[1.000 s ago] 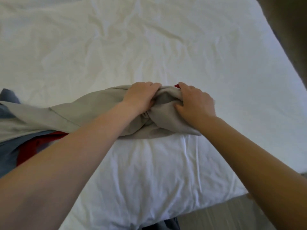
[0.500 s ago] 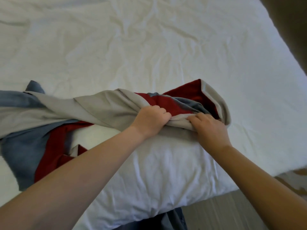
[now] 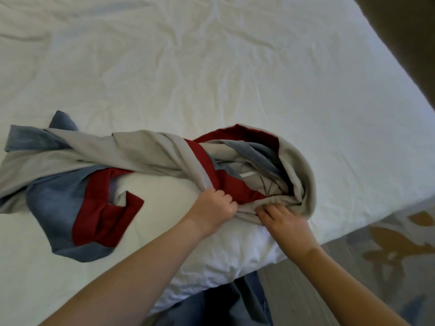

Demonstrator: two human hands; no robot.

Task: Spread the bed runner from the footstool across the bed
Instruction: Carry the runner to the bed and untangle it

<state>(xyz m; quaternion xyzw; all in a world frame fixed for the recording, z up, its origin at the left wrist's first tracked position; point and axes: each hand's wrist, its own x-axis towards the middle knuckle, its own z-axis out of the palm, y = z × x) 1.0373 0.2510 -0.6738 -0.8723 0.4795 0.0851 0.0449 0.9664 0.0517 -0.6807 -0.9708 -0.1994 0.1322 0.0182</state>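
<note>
The bed runner (image 3: 146, 151), grey on one side with red and blue panels on the other, lies twisted and bunched across the near part of the white bed (image 3: 211, 67). Its left end is flopped open, showing blue and red. Its right end curls in a loop near the bed's corner. My left hand (image 3: 215, 205) is fisted on a grey and red fold at the runner's near edge. Just to its right, my right hand (image 3: 283, 220) presses down on the grey edge with bent fingers; whether those fingers pinch the fabric is hidden.
The bed's near edge and right corner drop to a patterned carpet (image 3: 388, 250) at lower right. A dark wall or headboard (image 3: 404, 36) fills the upper right. The wrinkled sheet stretches far beyond the runner. Blue clothing on my legs (image 3: 226, 304) shows below the edge.
The bundle was pulled toward the bed's near edge and has loosened, exposing red and blue panels. Both hands slid from the top of the bundle to its near edge.
</note>
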